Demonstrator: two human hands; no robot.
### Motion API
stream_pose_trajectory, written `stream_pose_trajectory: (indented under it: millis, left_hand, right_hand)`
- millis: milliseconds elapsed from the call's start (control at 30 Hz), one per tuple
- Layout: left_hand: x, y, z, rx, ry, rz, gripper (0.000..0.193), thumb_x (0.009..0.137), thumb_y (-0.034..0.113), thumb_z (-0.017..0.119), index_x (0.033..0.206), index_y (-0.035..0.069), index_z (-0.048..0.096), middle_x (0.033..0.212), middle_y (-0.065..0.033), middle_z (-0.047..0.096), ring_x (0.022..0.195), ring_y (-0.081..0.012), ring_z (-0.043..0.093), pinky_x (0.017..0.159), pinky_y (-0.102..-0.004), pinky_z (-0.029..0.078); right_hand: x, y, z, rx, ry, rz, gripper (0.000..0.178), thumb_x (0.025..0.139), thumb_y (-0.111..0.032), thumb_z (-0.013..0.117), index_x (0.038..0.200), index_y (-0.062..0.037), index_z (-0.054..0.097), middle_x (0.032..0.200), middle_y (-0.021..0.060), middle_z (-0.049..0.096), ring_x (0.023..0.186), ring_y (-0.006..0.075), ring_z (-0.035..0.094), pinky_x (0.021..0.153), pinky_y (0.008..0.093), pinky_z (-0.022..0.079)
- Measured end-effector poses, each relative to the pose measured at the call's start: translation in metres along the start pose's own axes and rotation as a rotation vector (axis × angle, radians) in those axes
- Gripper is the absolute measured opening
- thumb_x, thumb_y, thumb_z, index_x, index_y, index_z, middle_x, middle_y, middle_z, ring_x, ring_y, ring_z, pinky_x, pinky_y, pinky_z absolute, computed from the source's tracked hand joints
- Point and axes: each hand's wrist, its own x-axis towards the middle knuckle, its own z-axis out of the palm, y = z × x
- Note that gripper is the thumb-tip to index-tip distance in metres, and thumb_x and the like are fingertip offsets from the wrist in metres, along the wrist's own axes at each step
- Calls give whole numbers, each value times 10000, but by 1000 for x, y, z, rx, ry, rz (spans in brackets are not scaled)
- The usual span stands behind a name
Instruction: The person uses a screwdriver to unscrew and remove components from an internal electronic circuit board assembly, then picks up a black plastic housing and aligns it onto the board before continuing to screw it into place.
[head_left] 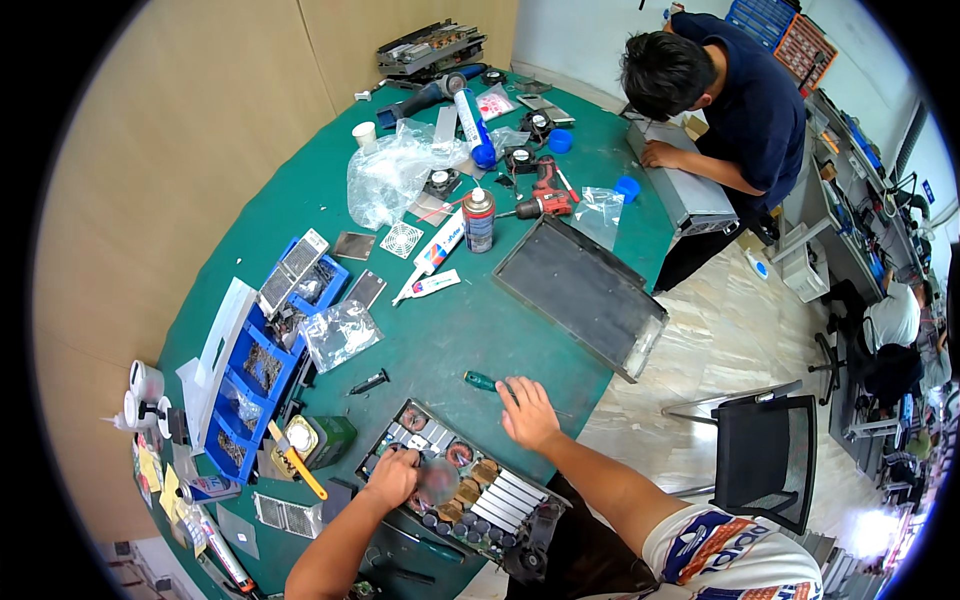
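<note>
In front of me lies an opened electronic power unit [507, 500], its metal case packed with coils, capacitors and pale heat-sink fins. My left hand [393, 476] rests over its left part with curled fingers; what the fingertips pinch is hidden. A blurred, see-through round patch [438, 482] shows beside that hand, too smeared to name. Beyond the unit, my right hand [530, 413] has its fingers over a screwdriver [480, 380] lying along the table. The green handle's end sticks out left of the fingers, and the thin shaft shows to their right.
Blue parts bins [235, 400] with screws stand at left, near a green can [325, 440] and a yellow cutter knife [298, 462]. A dark metal cover [580, 290], spray can [479, 220] and red drill [545, 200] lie farther off. Another person [740, 110] leans over a metal case [690, 195].
</note>
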Motion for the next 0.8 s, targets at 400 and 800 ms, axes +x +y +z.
stream_pose_trajectory:
  millis: [400, 800]
  left_hand:
    - [15, 11, -27, 28, -72, 35, 155, 814, 198, 633, 702, 127, 712, 924, -55, 637, 917, -243, 652, 845, -422, 443]
    - [7, 5, -18, 26, 38, 127, 147, 833, 187, 612, 719, 127, 685, 925, -47, 613, 902, -218, 637, 829, -408, 427]
  right_hand:
    - [0, 0, -3, -19, -72, 40, 617, 871, -232, 632, 1426, -15, 473, 1387, 198, 493, 1319, 367, 436, 1129, 508, 326]
    - [3, -5, -5, -46, -109, 63, 632, 870, -234, 625, 1438, -17, 453, 1393, 182, 484, 1319, 366, 430, 1130, 506, 322]
